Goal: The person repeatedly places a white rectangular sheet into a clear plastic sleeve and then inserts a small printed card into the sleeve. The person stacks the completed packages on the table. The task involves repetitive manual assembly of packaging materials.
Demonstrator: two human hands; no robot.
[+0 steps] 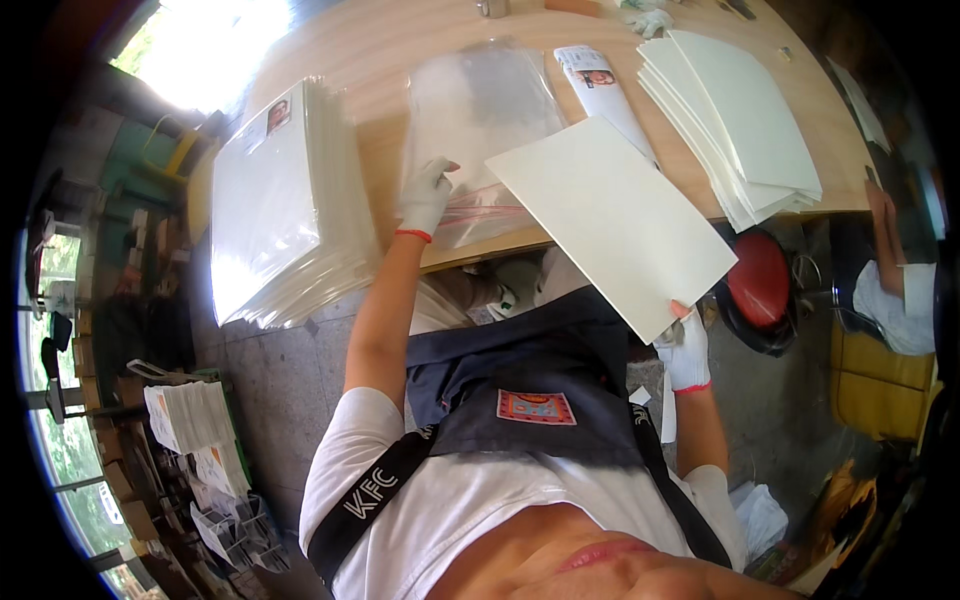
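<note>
My left hand (428,196), in a white glove with a red cuff and bare fingertips, rests at the left side of a pile of clear plastic bags (480,110). Its fingers are bent and apart, with nothing visible between them. Red strips run across the near end of the bags. My right hand (686,348), gloved likewise, grips the near corner of a white board (612,225), thumb on top. The board is tilted and slants over the table's front edge, its far left corner above the bags.
On the left stands a tall stack of bagged white boards (275,200). A fanned pile of white boards (745,115) lies on the right. Between them is a white printed package (600,90). Below the table at right is a red stool (758,280); another person's arm (885,235) shows beyond.
</note>
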